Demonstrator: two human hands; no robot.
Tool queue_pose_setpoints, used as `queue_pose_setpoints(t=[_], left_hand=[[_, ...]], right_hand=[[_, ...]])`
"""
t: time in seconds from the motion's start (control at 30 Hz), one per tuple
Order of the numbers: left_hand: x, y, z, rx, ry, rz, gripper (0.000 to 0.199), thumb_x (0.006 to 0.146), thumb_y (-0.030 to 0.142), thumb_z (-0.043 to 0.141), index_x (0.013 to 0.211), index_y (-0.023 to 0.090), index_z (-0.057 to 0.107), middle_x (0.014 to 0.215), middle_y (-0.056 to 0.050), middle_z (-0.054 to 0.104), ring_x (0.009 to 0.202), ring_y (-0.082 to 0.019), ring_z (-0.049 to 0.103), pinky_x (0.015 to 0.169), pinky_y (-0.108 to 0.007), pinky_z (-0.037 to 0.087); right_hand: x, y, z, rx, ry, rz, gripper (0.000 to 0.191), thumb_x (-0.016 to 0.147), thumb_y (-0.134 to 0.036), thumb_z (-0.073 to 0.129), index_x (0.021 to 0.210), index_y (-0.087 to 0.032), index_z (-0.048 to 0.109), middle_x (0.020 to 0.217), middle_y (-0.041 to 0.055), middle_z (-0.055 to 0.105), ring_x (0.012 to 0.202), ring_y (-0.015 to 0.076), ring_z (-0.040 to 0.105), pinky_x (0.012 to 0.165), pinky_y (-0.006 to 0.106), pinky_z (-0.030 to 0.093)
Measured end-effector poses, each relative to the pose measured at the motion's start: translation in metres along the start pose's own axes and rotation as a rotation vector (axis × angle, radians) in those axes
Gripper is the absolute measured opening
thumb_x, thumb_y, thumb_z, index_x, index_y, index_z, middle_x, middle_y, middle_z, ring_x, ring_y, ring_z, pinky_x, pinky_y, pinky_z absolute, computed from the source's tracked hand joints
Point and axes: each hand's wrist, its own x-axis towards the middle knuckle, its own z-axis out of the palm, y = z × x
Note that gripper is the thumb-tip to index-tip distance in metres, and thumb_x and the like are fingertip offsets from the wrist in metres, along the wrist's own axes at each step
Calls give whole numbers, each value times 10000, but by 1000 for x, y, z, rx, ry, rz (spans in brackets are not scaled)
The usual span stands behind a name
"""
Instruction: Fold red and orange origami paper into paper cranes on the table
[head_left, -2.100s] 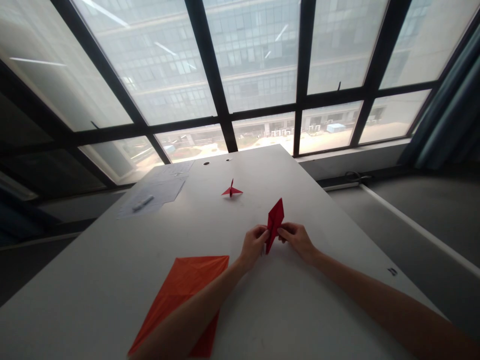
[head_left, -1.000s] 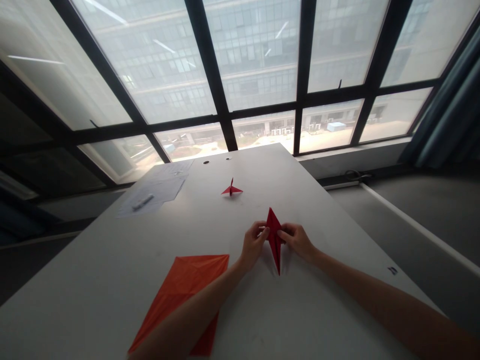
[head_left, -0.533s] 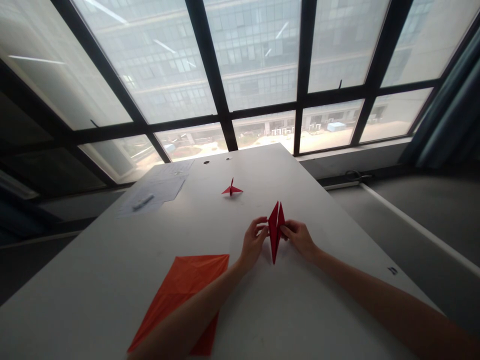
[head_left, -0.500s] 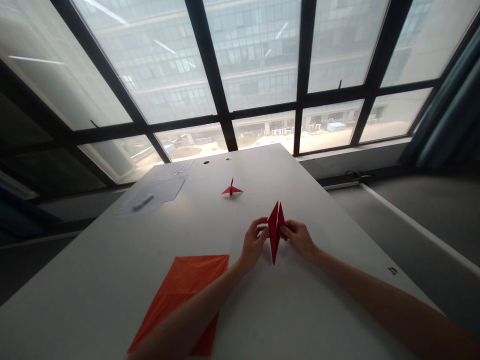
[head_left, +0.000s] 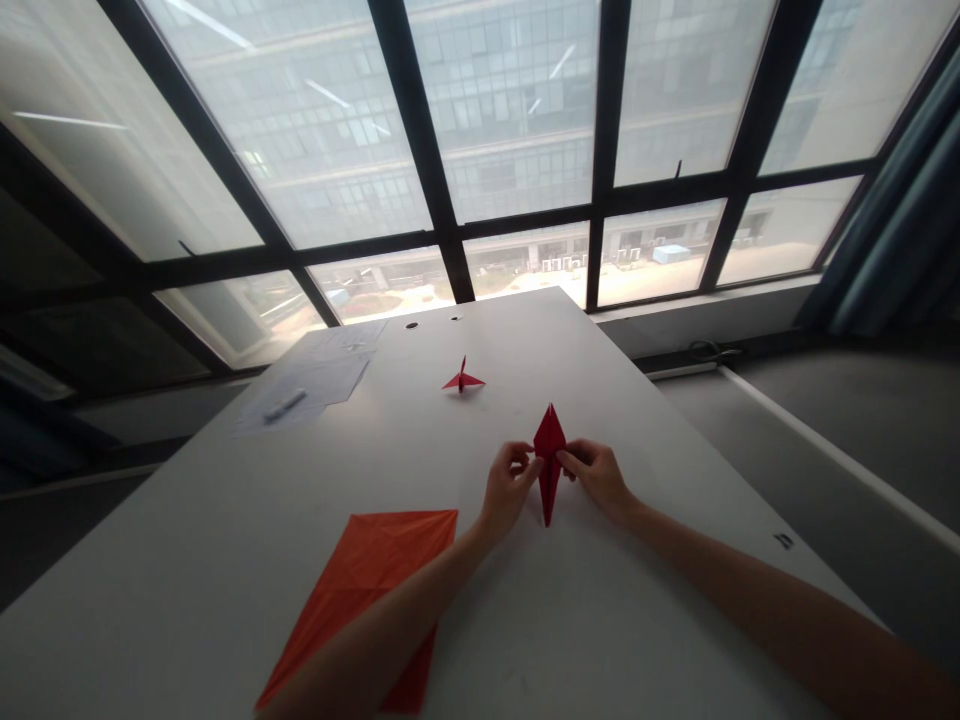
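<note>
A red folded origami paper (head_left: 550,435), shaped like a long narrow diamond, is held between my two hands just over the white table (head_left: 630,620). My left hand (head_left: 511,484) pinches its left edge, thumb in front. From the other side, my right hand (head_left: 598,476) grips the right edge with thumb and fingers. The wider part of the paper points away from me and its long tip points toward me. Farther off stands a finished red paper crane (head_left: 463,381), untouched. Orange paper (head_left: 375,550) lies flat at the left, partly hidden under my left forearm.
Printed sheets (head_left: 330,370) lie at the table's far left, with a pen-like object (head_left: 286,404) on them. A small dark mark or item (head_left: 784,541) is near the right edge. Large windows (head_left: 510,110) rise behind the table, and a blue curtain (head_left: 885,220) hangs at right.
Half a second ago the paper's upper part showed two separate points with a gap between them. Now a broad diamond face shows and the gap is nearly closed. Both hands have barely moved.
</note>
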Motion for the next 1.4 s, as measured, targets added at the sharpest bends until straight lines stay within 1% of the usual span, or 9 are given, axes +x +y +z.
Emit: queue_pose_setpoints(t=[0.1, 0.27, 0.43, 0.63, 0.73, 0.87, 1.0, 1.17, 1.4], left_hand=[[0, -1, 1, -30, -113, -36, 251, 824, 390, 682, 870, 152, 616, 794, -24, 627, 712, -137, 596, 636, -234, 484], [0, 2, 0, -224, -181, -113, 279, 789, 373, 728, 871, 144, 591, 834, -40, 653, 750, -162, 640, 674, -264, 505], [-3, 0, 1, -353, -137, -125, 399, 734, 319, 789, 984, 208, 499, 824, 15, 634, 673, -133, 636, 607, -247, 515], [-2, -2, 4, -230, -101, -74, 260, 751, 320, 764, 753, 150, 568, 722, -14, 642, 669, -142, 633, 631, -247, 513], [-2, 0, 3, -176, -116, -68, 233, 739, 306, 771, 822, 145, 623, 736, -18, 652, 669, -135, 627, 629, -238, 509], [-5, 0, 3, -131, -167, -71, 368, 656, 255, 835, 925, 163, 602, 823, -33, 678, 710, -156, 657, 641, -258, 538], [-6, -3, 3, -86, -171, -36, 317, 713, 246, 797, 957, 159, 614, 868, -53, 685, 748, -164, 670, 674, -273, 555], [-3, -2, 2, -84, -156, 12, 218, 781, 279, 743, 943, 149, 675, 971, -85, 678, 819, -181, 677, 737, -308, 577], [-4, 1, 3, -74, -146, 34, 329, 698, 246, 813, 988, 159, 685, 1001, -76, 667, 809, -180, 683, 720, -306, 597]], right_hand=[[-1, 1, 0, -6, -34, -28, 318, 749, -465, 741, 798, -154, 698, 613, 12, 629, 548, 141, 544, 530, 270, 427], [-4, -3, 2, 45, -101, -55, 309, 808, -466, 681, 841, -159, 703, 649, 17, 639, 562, 135, 545, 539, 266, 435], [-6, -4, 5, 37, -126, -55, 294, 776, -446, 718, 857, -164, 701, 718, 29, 670, 575, 130, 549, 536, 258, 436], [-7, -4, 5, 19, -104, -61, 286, 794, -436, 700, 837, -153, 704, 659, 26, 659, 569, 141, 566, 530, 259, 440], [-6, -5, 5, 5, -91, -74, 282, 810, -431, 685, 836, -151, 708, 646, 25, 657, 555, 140, 565, 525, 261, 445], [-5, -4, 5, -7, -68, -80, 276, 792, -422, 706, 836, -150, 714, 683, 36, 680, 555, 137, 565, 519, 259, 451], [-4, -4, 4, -9, -46, -66, 289, 753, -422, 741, 840, -147, 720, 721, 50, 702, 566, 146, 579, 522, 263, 464], [-5, -5, 3, -65, -40, -88, 292, 817, -424, 674, 882, -146, 734, 735, 57, 710, 570, 146, 579, 522, 264, 466], [-5, -2, 4, -19, -47, -83, 295, 792, -424, 704, 901, -150, 724, 776, 69, 721, 598, 160, 605, 543, 280, 491]])
